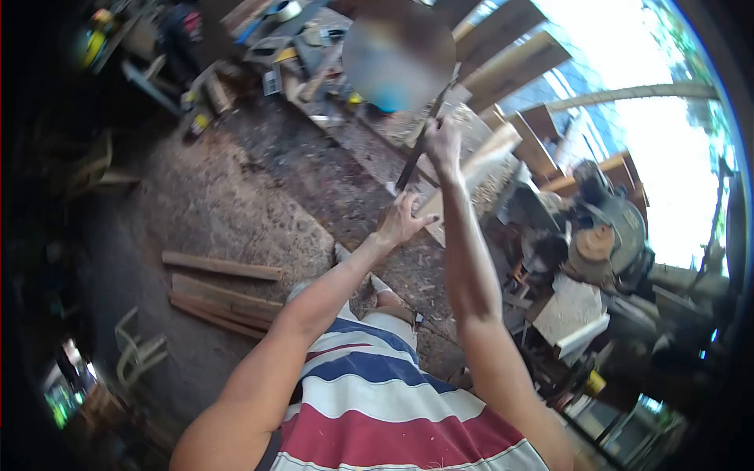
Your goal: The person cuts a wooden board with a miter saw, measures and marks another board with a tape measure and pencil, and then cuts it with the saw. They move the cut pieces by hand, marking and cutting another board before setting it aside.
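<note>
My right hand [444,145] is closed round a long, thin, dark bar [411,163], which slants from my left fingertips up toward the top of the view. What kind of tool or strip it is, I cannot tell. My left hand [400,221] lies at the near end of a pale piece of wood [492,149], thumb and fingers gripping around that end. The wood runs up and to the right, passing behind my right forearm. Wood shavings [488,187] lie beside it.
A circular saw-like machine [605,235] stands at right, near upright boards [514,71]. Several loose wood strips [224,267] lie on the floor [236,200] at left. Tools and offcuts [310,47] clutter the top, where a round blurred patch hides part of the scene.
</note>
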{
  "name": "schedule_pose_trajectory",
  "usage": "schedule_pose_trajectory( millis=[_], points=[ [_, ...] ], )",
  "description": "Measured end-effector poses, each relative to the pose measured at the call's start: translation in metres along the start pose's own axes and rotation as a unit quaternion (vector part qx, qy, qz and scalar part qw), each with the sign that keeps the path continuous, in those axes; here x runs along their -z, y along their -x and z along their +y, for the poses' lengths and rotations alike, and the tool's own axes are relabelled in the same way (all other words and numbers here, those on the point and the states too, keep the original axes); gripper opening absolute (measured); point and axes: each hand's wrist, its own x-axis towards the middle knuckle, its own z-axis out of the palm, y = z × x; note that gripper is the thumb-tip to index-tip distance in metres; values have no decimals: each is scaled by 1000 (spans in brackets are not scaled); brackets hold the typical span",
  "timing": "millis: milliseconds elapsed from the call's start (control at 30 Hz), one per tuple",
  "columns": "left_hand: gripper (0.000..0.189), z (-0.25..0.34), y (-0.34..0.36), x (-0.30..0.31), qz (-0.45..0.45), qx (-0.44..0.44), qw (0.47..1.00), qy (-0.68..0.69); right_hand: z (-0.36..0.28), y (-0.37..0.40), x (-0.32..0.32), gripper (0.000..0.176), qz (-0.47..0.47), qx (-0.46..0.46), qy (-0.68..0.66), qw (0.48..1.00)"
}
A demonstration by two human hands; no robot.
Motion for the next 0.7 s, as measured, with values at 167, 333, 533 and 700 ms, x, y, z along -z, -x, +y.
schedule_pose_trajectory(
  millis=[167,333,533,700],
  points=[
    [52,-122,188,124,28,272,961,34,91,-156,-127,16,-134,51,46,989],
    [44,-226,555,194,238,578,772,-113,35,-92,-93,48,-188,139,214,949],
    [67,-129,897,41,177,635,727,-190,-20,208,-49,12,-51,406,-1,912],
    [50,-47,905,-103,-31,704,705,-81,69,439,-44,24,-576,193,32,794]
  ],
)
